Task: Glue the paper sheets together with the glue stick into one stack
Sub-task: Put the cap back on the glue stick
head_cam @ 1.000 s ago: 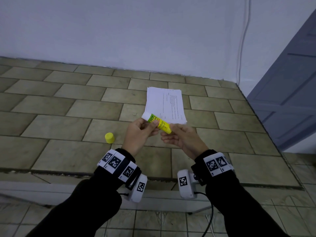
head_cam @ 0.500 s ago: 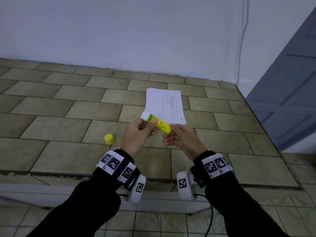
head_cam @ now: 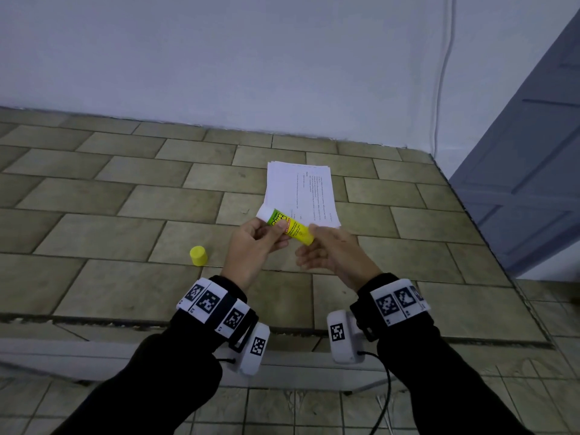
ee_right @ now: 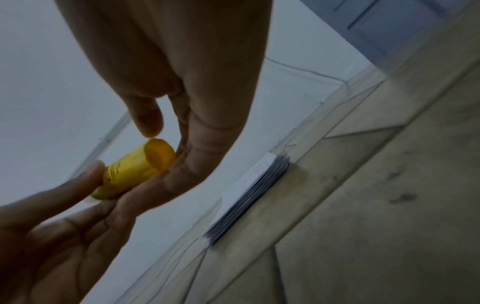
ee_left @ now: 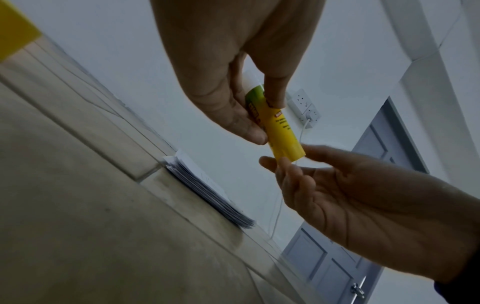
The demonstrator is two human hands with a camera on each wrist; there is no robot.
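A yellow-green glue stick [head_cam: 290, 227] [ee_left: 280, 131] [ee_right: 135, 168] is held in the air just in front of the paper stack [head_cam: 301, 189] [ee_left: 207, 195] [ee_right: 249, 189], uncapped, with its white tip pointing up and left. My left hand [head_cam: 279, 229] [ee_left: 262, 121] pinches its upper body between thumb and fingers. My right hand [head_cam: 309, 243] [ee_right: 161, 144] has thumb and fingertips on either side of the yellow base end. The stack is several white printed sheets lying flat on the tiled counter [head_cam: 125, 215]. The yellow cap [head_cam: 198, 255] stands alone on the tiles, left of my left hand.
The counter's front edge [head_cam: 125, 321] runs just under my wrists. A white wall with a hanging cable [head_cam: 442, 73] backs the counter, and a grey-blue door [head_cam: 533, 152] stands to the right. A wall socket [ee_left: 303, 107] shows in the left wrist view.
The hands and glue stick stay in nearly the same place. My right fingers have shifted around the base end, lying lower under it now. The paper and cap have not moved.
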